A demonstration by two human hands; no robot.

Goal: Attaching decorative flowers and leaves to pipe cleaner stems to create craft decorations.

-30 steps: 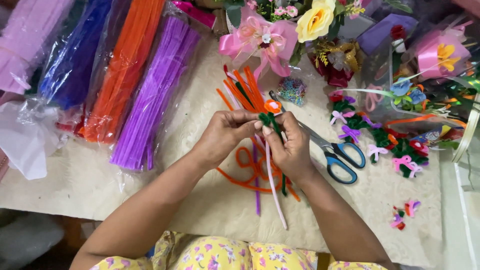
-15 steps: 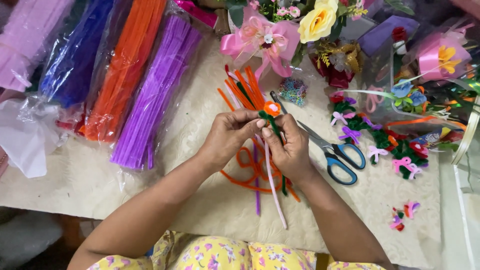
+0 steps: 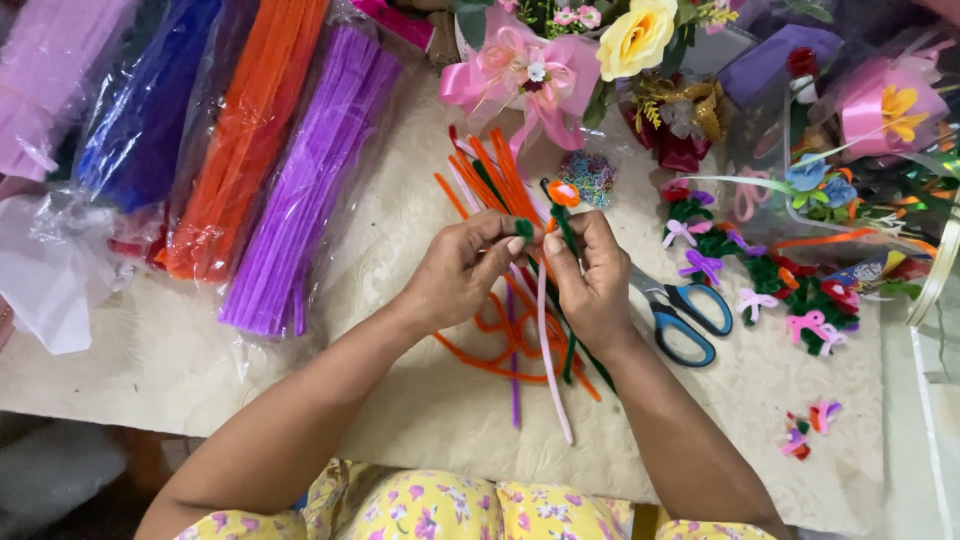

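Flower piece: a small orange pipe-cleaner flower (image 3: 563,193) on a green stem (image 3: 567,232) stood upright between the two hands, above the middle of the cream mat (image 3: 400,400).
Left hand: the left hand (image 3: 462,272) pinched the short green end of the stem between thumb and forefinger, closed on it just left of the flower.
Right hand: the right hand (image 3: 592,280) was closed around the stem below the flower, thumb pressed against it; a white pipe cleaner (image 3: 548,360) hung down from this grip.
Under the hands: loose pipe cleaners (image 3: 500,340), mostly orange with one purple and some green, lay in a tangle on the mat, more orange ones fanning out beyond the fingers.
Right of the hands: blue-handled scissors (image 3: 690,318) lay just beside the right wrist, blades hidden under the hand.
Further right: a cluster of small finished flowers and bows (image 3: 770,280) in green, pink, purple and red.
Left side: bags of pipe cleaners, purple (image 3: 310,180), orange (image 3: 245,130), blue (image 3: 140,110) and pale pink (image 3: 50,70), lay side by side.
Top edge: a pink ribbon bow (image 3: 520,75) and a yellow rose (image 3: 635,38).
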